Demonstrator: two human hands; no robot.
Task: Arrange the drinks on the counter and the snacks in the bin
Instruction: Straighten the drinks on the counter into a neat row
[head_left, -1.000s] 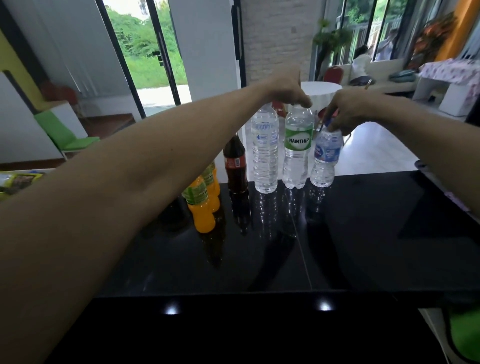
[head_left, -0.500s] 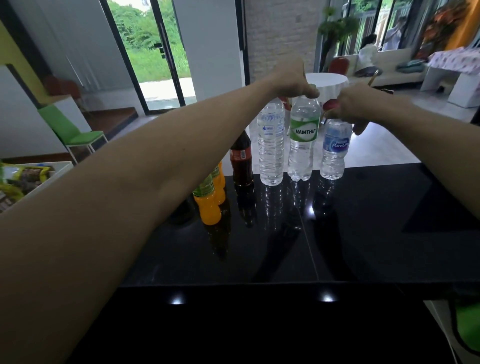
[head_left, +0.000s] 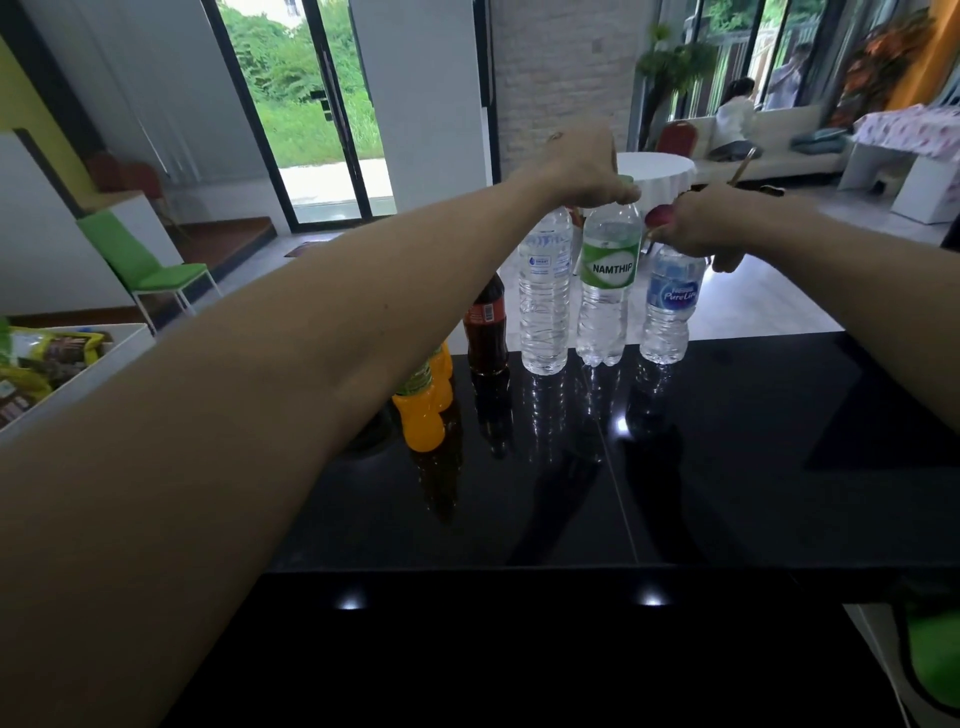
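Note:
Along the far edge of the glossy black counter stand a dark cola bottle, a clear water bottle, a green-labelled Namthip water bottle and a smaller blue-labelled Pure Life bottle. My left hand grips the Namthip bottle by its cap. My right hand is closed over the top of the Pure Life bottle. Two orange drink bottles stand nearer, partly behind my left forearm. A white bin at the left edge holds snack packets.
Beyond the counter lie a tiled floor, a green chair, a round white table and a sofa with a seated person. A green object shows at the lower right corner, off the counter.
Both hands stay on the same bottle tops. The view has shifted a little, bringing the snack bin further into sight at the left.

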